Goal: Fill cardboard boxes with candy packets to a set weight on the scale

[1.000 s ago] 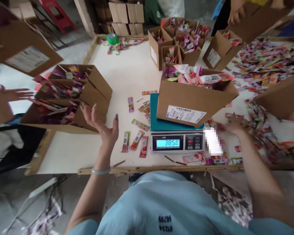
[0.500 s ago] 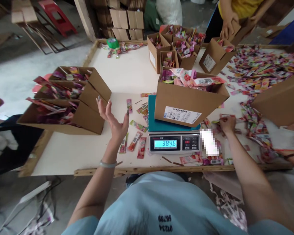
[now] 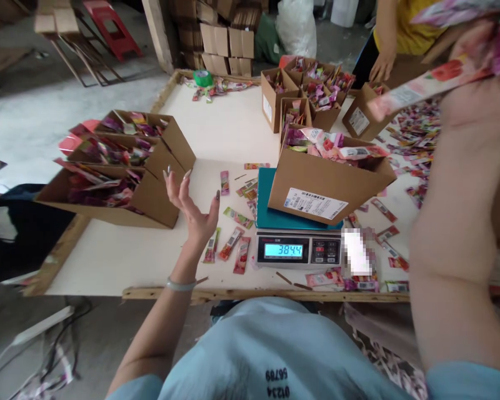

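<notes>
pink sachet (image 3: 429, 83) held up close at top R, R hand (image 3: 483, 91) closed round it (exact finger hold partly hidden), full carton (image 3: 316, 178) on teal-topped scale (image 3: 266, 211), L hand (image 3: 195, 216) raised, fingers spread, filled boxes (image 3: 156, 203) far L

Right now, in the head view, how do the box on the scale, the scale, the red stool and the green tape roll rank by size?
1. box on the scale
2. scale, partly covered
3. red stool
4. green tape roll
Stool and tape are farther off.
</notes>
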Motion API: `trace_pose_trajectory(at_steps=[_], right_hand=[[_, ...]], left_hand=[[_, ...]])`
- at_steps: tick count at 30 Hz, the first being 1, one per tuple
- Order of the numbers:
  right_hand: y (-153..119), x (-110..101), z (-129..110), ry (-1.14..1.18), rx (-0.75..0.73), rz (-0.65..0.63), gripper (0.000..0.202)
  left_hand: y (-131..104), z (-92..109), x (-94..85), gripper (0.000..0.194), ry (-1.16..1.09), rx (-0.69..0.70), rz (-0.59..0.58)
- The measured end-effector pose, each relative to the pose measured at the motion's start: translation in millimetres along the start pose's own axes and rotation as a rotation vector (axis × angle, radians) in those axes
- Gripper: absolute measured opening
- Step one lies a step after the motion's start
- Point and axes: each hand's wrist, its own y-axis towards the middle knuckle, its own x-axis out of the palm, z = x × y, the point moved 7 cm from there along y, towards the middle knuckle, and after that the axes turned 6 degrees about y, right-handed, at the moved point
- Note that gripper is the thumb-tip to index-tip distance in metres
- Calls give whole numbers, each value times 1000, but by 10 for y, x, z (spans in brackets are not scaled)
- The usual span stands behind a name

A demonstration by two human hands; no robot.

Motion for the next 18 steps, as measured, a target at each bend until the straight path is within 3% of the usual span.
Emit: trace_pose_trajectory(at_steps=[5, 12, 15, 18], right_hand=[[115, 497, -74, -111, 62, -261, 31], [301, 737, 276, -451, 181, -683, 21], [313, 806, 294, -536, 220, -628, 26], [272, 712, 148, -389, 419, -440, 23]], left_hand=[[-45, -19, -37, 76, -27, -1, -16], [-45, -22, 99, 79, -13, -68, -81], [-48, 44, 122, 77, -35, -62, -82], [-52, 46, 100, 76, -48, -62, -79]])
